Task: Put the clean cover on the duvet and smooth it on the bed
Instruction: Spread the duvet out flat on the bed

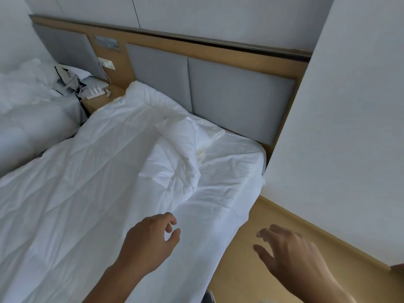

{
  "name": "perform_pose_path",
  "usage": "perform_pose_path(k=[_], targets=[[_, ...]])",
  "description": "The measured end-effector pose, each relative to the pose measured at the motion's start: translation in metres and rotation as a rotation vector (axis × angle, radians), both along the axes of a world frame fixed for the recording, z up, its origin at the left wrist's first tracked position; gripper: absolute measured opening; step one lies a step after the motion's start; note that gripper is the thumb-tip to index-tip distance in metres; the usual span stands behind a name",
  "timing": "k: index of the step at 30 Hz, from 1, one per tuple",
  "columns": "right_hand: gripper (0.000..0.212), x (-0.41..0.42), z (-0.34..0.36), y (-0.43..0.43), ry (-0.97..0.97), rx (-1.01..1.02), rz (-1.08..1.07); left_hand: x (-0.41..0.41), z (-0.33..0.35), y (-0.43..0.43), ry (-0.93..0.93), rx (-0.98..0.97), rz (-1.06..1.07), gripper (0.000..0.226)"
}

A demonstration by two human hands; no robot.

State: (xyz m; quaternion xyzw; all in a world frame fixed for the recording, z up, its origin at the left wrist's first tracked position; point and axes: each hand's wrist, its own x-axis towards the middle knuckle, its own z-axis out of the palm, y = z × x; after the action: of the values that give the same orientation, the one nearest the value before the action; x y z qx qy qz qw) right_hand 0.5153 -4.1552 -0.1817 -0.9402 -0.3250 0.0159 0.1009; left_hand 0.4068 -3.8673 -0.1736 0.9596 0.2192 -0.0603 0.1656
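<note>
On the nearer bed (pixel 231 171), seen from the head camera, one white duvet (pixel 94 176) lies with its long axis running from the lower left of the picture up to the headboard (pixel 238 97). Its top corner touches the headboard's left pad. The duvet covers the left and middle of the mattress. Its right edge is bunched into a creased ridge near the middle, and a strip of wrinkled sheet shows bare to the right of it. Whether the duvet already sits inside a cover cannot be told.

Two hands are in view, both bare. The left hand (pixel 150 239) is above the white fabric near the bed's right edge, its fingers loosely curled with a small gap between thumb and forefinger. It holds nothing, and whether it touches the cloth cannot be told. The right hand (pixel 289 254) is off the bed over the wooden floor (pixel 236 278), its fingers spread apart and blurred, and it grips nothing.

Two beds show: this one and a second bed (pixel 26 123) at left with rumpled white bedding. Between them stands one nightstand (pixel 98 103) with one power strip (pixel 96 92) on it. Two grey pads back the nearer bed.
</note>
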Motion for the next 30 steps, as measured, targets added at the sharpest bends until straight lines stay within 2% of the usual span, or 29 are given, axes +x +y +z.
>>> perform_pose_path(k=[6,11,14,16,19,21,23,27,30], targets=[[0.032,0.128,-0.031,0.068,0.081,-0.066,0.122,0.119,-0.038,0.037,0.108,-0.057,0.013,0.027],[0.03,0.265,-0.104,0.133,0.158,-0.152,0.228,0.245,-0.098,0.06,0.214,-0.138,0.071,0.025],[0.03,0.352,-0.154,0.181,0.323,-0.179,0.33,0.337,-0.153,0.072,0.161,-0.354,0.217,0.026],[0.032,0.403,-0.188,0.217,0.318,-0.165,0.403,0.396,-0.198,0.083,0.147,-0.543,0.373,0.031],[0.023,0.464,-0.249,0.271,0.276,-0.128,0.451,0.463,-0.259,0.104,0.131,-0.895,0.679,0.063],[0.024,0.495,-0.287,0.305,0.318,-0.149,0.492,0.486,-0.29,0.12,0.097,-0.994,0.866,0.081],[0.032,0.517,-0.323,0.337,0.352,-0.168,0.541,0.493,-0.313,0.137,0.091,-0.861,0.96,0.089],[0.049,0.538,-0.385,0.395,0.384,-0.22,0.655,0.485,-0.338,0.175,0.077,-0.57,1.003,0.103],[0.065,0.548,-0.415,0.436,0.305,-0.284,0.698,0.474,-0.348,0.219,0.116,-0.403,0.984,0.116]])
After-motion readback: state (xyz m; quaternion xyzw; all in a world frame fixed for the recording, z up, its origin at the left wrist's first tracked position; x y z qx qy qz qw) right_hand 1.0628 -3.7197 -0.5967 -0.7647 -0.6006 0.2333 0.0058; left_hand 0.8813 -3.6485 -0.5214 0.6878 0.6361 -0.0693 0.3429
